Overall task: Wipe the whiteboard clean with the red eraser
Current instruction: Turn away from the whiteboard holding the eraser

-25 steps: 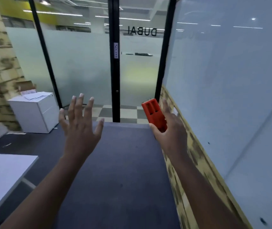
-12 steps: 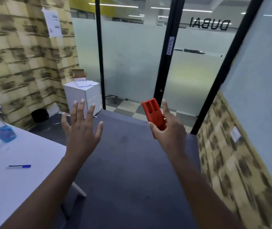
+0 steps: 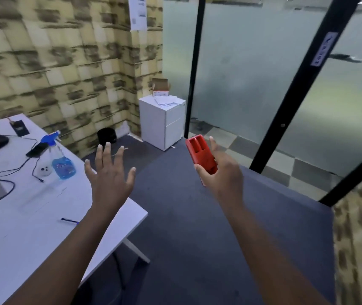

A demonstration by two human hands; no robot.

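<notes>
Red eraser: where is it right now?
In the head view, the red plastic block eraser sits right of centre, gripped in the right hand above the grey carpet, near the black door frame.

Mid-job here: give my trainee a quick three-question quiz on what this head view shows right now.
1. True or false: the left hand holds the red eraser.
2. Multiple choice: the spray bottle with blue liquid stands on A) the carpet, B) the white table, C) the white drawer cabinet.
3. Fill in: the whiteboard is ____ in this view.

Key
1. False; the right hand grips it, and the left hand is spread and empty.
2. B.
3. Not visible; only the patterned wall, glass partitions and floor show.
</notes>
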